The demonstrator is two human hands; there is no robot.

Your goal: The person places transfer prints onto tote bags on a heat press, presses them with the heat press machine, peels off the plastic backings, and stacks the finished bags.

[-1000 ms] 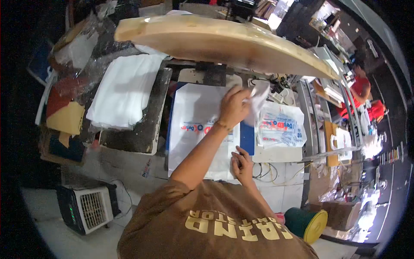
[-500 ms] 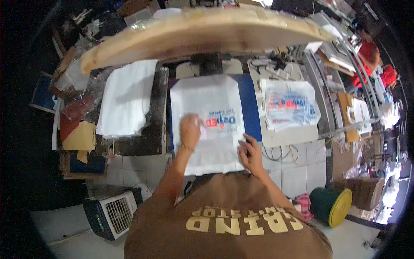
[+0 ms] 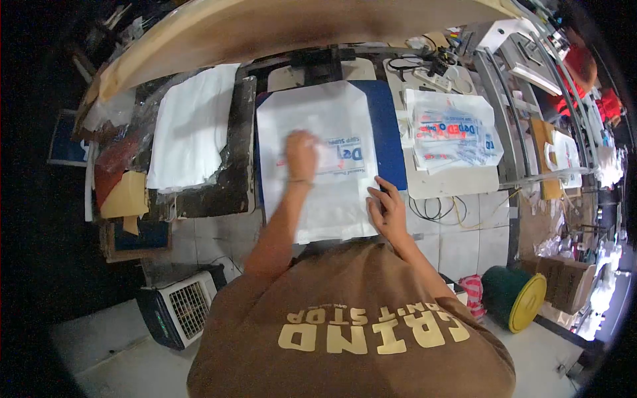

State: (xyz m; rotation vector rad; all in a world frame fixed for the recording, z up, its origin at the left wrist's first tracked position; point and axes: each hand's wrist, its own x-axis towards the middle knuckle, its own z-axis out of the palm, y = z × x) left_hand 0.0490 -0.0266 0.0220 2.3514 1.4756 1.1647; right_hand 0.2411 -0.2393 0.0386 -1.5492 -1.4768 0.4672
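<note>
A flat white bag (image 3: 318, 212) with blue and red lettering lies on a blue board (image 3: 387, 142) in front of me. My left hand (image 3: 300, 156) presses on the bag's middle, over part of the print. Its fingers are closed around something pale, mostly hidden and blurred. At the bag's right edge rests my right hand (image 3: 388, 211), its fingers bent but apart, with the fingertips near the edge of the bag. To the right, a pile of similar printed bags (image 3: 454, 132) lies on a pale board. Plain white sheets (image 3: 192, 129) are stacked at the left.
A large curved wooden edge (image 3: 298, 46) spans the far side. Metal rails (image 3: 507, 113) stand at the right. A boxy appliance with a grille (image 3: 179, 312) and a green bin with a yellow lid (image 3: 514, 298) stand on the floor. Someone in red (image 3: 580, 66) is far right.
My left hand has moved up over the print on the bag, covering more of the red lettering. My right hand stays at the right edge. The camera view has shifted slightly.
</note>
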